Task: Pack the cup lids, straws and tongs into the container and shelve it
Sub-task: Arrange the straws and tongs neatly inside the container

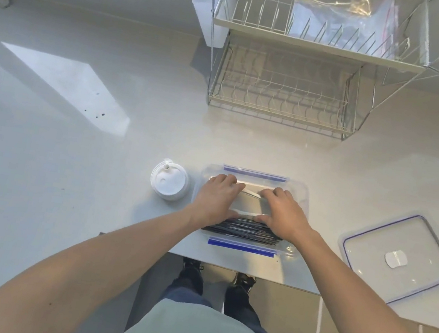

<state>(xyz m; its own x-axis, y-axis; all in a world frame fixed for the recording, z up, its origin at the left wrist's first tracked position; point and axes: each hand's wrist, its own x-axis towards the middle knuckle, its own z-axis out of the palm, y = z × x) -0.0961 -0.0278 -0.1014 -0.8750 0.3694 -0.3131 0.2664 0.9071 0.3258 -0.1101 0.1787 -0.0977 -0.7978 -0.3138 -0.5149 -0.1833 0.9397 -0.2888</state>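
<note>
The clear plastic container (304,192) sits near the front edge of the bench (96,175), straight in front of me, its blue latches flipped out at the far and near sides. Inside, along the near wall, lies a dark bundle of straws (243,229); past it I am holding something pale and silvery that I take for the tongs (250,203), though my hands hide most of it. My left hand (217,197) and right hand (281,210) are both down in the container, fingers curled over the far side of that piece and thumbs meeting on its near edge, so each grips it. I judge it stiff and light, likely slick, so a hold at both ends suits it. The straws will be light and loose, apt to roll and spill. The stack of white cup lids (168,181) stands just left of the container, not yet packed; thin, light and easy to dent, best pinched round the rim. The container's lid (396,257) lies to the right, near the bench edge. Further back stands the two-tier wire rack (280,101), a clear bag (348,17) on its upper tier
</note>
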